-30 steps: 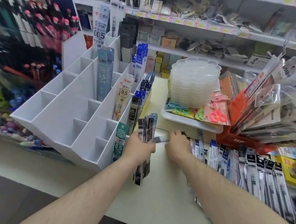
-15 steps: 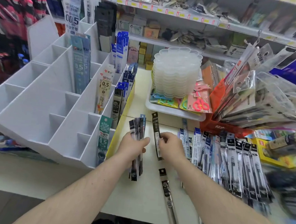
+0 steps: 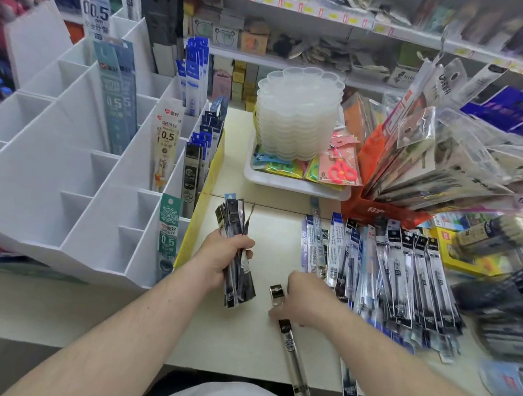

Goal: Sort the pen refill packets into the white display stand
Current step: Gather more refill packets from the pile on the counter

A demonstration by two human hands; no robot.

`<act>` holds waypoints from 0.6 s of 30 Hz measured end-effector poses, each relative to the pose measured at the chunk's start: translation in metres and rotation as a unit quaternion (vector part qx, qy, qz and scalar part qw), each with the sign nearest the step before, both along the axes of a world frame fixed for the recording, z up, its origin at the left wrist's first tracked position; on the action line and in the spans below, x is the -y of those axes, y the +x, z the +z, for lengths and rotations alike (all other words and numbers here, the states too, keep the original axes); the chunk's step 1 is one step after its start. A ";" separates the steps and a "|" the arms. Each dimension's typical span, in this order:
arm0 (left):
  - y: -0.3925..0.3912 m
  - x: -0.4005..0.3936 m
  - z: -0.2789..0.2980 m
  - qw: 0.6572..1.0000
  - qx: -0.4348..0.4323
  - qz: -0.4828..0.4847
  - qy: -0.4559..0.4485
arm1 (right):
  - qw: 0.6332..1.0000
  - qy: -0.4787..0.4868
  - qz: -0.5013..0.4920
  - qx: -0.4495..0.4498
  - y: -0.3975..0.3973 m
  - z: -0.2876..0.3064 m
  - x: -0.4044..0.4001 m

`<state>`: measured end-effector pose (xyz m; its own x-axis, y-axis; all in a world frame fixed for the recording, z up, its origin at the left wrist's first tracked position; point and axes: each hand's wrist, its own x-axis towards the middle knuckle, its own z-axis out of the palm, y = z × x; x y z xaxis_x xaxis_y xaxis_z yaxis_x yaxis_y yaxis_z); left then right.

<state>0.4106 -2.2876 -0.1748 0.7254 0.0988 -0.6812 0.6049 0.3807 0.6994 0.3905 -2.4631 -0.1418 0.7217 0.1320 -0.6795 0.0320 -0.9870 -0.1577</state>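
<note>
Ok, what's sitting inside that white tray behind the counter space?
The white tray holds a stack of clear scalloped containers and carded scissors. Whatever lies under the stack is covered.

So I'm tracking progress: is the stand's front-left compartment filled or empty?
Empty: the white display stand's front-left compartment shows only bare white walls, with no packet standing in it.

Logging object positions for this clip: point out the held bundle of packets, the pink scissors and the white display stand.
bundle of packets (image 3: 236, 226): head view, upper part above the fist.
pink scissors (image 3: 342, 170): head view, handles.
white display stand (image 3: 43, 168): head view, bare sloping divider.
</note>
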 end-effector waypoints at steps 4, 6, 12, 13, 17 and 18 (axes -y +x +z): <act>-0.002 0.000 -0.003 1.000 0.002 0.008 0.002 | 0.995 0.025 -0.048 0.087 -0.006 -0.022 -0.010; -0.003 0.000 -0.004 1.000 0.003 0.010 0.000 | 0.986 0.068 -0.120 0.093 0.001 -0.029 -0.011; -0.009 -0.009 0.000 1.000 0.015 -0.013 -0.009 | 0.894 0.300 -0.328 0.052 0.029 -0.015 0.003; -0.011 -0.011 0.003 0.999 0.016 -0.022 -0.018 | 0.855 0.361 -0.370 0.030 0.034 -0.008 0.005; -0.015 -0.009 0.020 0.995 0.028 -0.067 -0.071 | 0.765 0.503 -0.401 -0.008 0.046 0.022 -0.006; -0.016 -0.007 0.025 0.992 0.038 -0.085 -0.083 | 0.767 0.511 -0.387 0.010 0.047 0.027 -0.012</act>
